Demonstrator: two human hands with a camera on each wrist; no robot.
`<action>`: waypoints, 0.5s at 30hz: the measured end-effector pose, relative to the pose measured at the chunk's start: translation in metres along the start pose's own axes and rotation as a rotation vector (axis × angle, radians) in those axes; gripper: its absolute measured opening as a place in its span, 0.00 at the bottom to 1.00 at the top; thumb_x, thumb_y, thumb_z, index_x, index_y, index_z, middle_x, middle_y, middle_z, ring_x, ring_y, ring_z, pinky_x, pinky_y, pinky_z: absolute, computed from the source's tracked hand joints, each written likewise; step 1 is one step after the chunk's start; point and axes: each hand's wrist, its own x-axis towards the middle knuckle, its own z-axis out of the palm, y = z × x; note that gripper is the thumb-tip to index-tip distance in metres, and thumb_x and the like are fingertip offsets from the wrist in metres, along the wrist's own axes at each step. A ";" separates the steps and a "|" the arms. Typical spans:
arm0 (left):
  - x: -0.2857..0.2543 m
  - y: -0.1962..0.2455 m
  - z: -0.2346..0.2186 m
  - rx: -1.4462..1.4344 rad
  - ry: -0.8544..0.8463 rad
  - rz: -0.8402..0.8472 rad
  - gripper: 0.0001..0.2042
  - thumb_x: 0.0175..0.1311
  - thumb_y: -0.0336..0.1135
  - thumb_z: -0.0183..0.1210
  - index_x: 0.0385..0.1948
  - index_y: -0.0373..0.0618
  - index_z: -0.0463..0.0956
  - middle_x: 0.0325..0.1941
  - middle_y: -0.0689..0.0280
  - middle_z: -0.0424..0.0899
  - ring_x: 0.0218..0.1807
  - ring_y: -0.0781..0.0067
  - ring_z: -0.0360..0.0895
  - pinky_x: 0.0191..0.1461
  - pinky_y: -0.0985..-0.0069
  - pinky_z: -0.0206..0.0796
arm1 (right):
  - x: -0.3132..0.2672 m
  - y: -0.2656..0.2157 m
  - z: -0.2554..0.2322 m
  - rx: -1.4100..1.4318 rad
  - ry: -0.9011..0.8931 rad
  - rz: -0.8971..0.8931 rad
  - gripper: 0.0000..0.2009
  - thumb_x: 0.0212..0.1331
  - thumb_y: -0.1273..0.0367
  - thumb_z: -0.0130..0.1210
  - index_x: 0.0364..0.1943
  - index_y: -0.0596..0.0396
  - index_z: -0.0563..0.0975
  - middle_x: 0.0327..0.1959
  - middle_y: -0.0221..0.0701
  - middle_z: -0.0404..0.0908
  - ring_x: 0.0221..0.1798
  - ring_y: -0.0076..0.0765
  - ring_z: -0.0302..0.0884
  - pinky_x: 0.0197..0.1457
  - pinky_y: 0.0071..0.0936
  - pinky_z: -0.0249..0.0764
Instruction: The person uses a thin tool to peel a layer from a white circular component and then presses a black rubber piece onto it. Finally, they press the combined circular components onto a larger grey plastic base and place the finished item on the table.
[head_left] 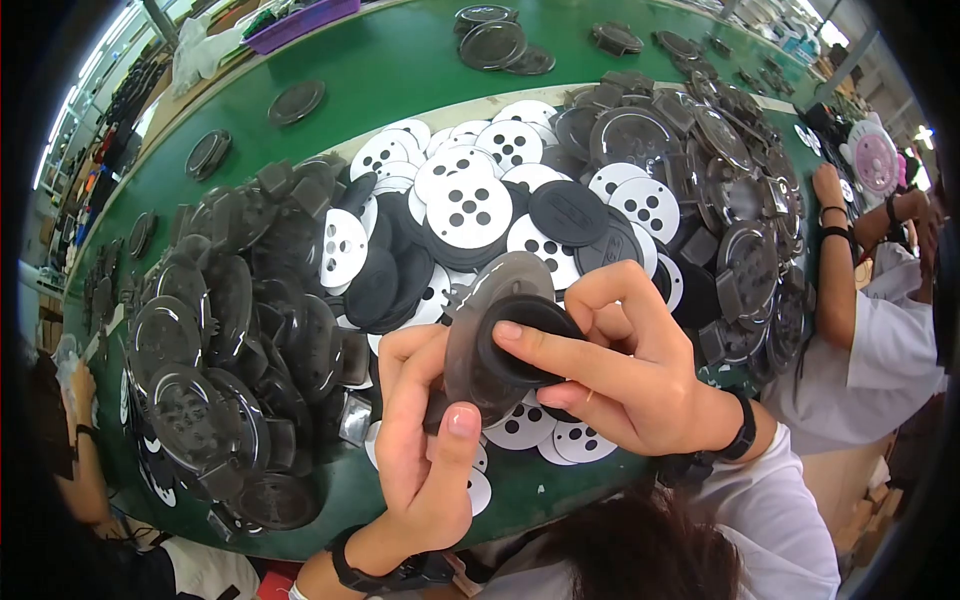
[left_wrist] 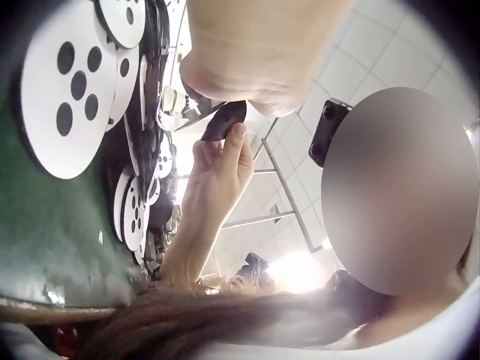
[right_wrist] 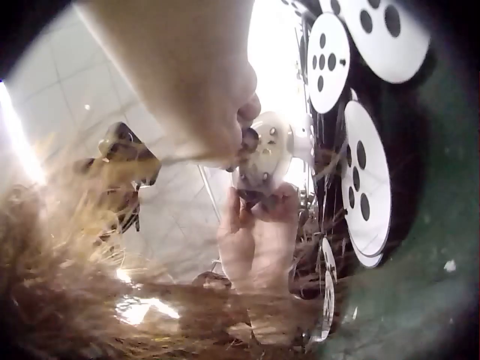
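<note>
Just above the pile, my left hand (head_left: pixel 430 450) grips a translucent grey round shell (head_left: pixel 466 358) by its lower left side. My right hand (head_left: pixel 640 375) pinches a black disc (head_left: pixel 525 368) and holds it over the face of the shell, overlapping it in the head view. One fingertip lies flat on the disc's front. From the left wrist, the black disc (left_wrist: pixel 227 120) shows edge-on in the fingers of my right hand (left_wrist: pixel 217 172). In the right wrist view the shell (right_wrist: pixel 270 150) looks pale against the light, with my left hand (right_wrist: pixel 259 232) beneath it.
White discs with black dots (head_left: pixel 468 210) and black discs (head_left: pixel 568 212) are heaped behind my hands. Translucent grey shells (head_left: pixel 190 410) pile at left, and more shells (head_left: pixel 750 270) at right. Several shells (head_left: pixel 297 101) lie across the green table (head_left: pixel 370 75). Another person's arm (head_left: pixel 838 270) reaches in at right.
</note>
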 end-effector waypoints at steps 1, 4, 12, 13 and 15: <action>0.000 0.000 0.001 -0.019 0.005 -0.009 0.22 0.68 0.40 0.45 0.54 0.27 0.64 0.51 0.60 0.61 0.47 0.76 0.64 0.50 0.79 0.59 | 0.000 0.000 0.000 -0.007 -0.003 -0.013 0.18 0.55 0.66 0.59 0.50 0.59 0.79 0.37 0.35 0.60 0.22 0.19 0.59 0.22 0.17 0.59; 0.001 0.001 0.001 -0.043 0.000 -0.020 0.23 0.68 0.41 0.45 0.54 0.27 0.64 0.51 0.60 0.61 0.48 0.76 0.65 0.52 0.79 0.60 | 0.001 -0.002 -0.001 -0.036 -0.013 -0.006 0.19 0.53 0.67 0.61 0.49 0.59 0.79 0.37 0.35 0.60 0.22 0.20 0.60 0.23 0.18 0.60; 0.004 0.004 0.000 -0.098 -0.041 -0.048 0.25 0.68 0.44 0.43 0.56 0.28 0.63 0.52 0.60 0.61 0.51 0.74 0.66 0.54 0.77 0.60 | 0.001 -0.005 -0.004 -0.092 -0.026 -0.011 0.24 0.44 0.70 0.67 0.50 0.58 0.79 0.37 0.35 0.60 0.23 0.21 0.60 0.24 0.18 0.60; 0.003 0.005 0.000 -0.097 -0.053 -0.064 0.26 0.68 0.45 0.43 0.56 0.28 0.62 0.53 0.60 0.60 0.51 0.74 0.65 0.55 0.77 0.60 | 0.001 -0.005 -0.005 -0.112 -0.034 -0.018 0.25 0.42 0.70 0.67 0.50 0.58 0.78 0.37 0.34 0.60 0.23 0.21 0.60 0.24 0.18 0.60; 0.003 0.004 -0.001 -0.114 -0.073 -0.090 0.27 0.67 0.45 0.44 0.57 0.28 0.61 0.54 0.59 0.60 0.53 0.73 0.64 0.55 0.76 0.59 | 0.001 -0.004 -0.003 -0.116 -0.003 -0.048 0.25 0.41 0.71 0.67 0.49 0.59 0.78 0.35 0.34 0.61 0.23 0.24 0.62 0.21 0.20 0.62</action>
